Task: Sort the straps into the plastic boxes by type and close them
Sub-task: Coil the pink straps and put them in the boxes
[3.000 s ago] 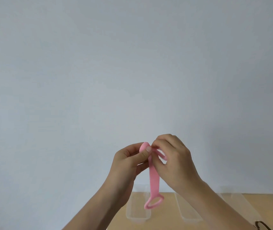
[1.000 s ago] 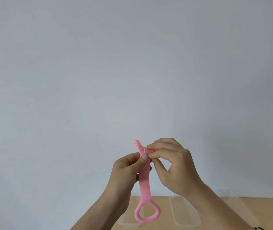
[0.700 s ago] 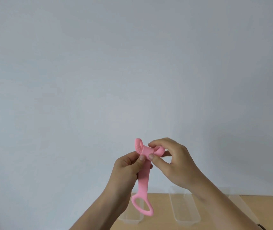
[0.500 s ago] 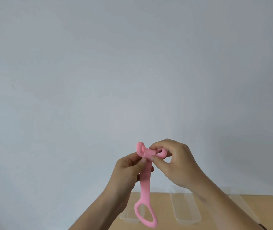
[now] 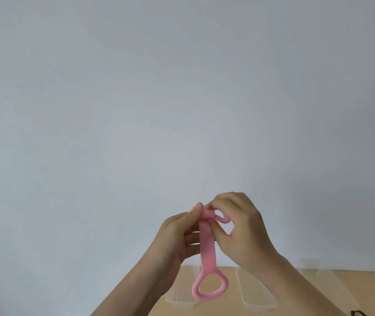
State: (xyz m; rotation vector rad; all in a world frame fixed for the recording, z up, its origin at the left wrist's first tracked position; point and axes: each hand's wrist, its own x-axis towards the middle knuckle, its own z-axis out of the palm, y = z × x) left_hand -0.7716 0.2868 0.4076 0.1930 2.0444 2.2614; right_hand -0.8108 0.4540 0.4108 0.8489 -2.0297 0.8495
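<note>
Head view shows a pale wall (image 5: pixel 182 87), the wooden bench (image 5: pixel 295 286), clear plastic boxes (image 5: pixel 256 290). I hold the pink silicone strap (image 5: pixel 207 245) aloft: left hand (image 5: pixel 177 238) pinches its top, right hand (image 5: pixel 241 229) closed on the curled end. Springy, it might unroll if I loosen.

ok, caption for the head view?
Both hands roll a pink strap above open clear boxes.

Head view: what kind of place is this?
Probably a plain indoor work table against a bare wall: wooden tabletop, clear plastic boxes, both hands holding a pink strap.
</note>
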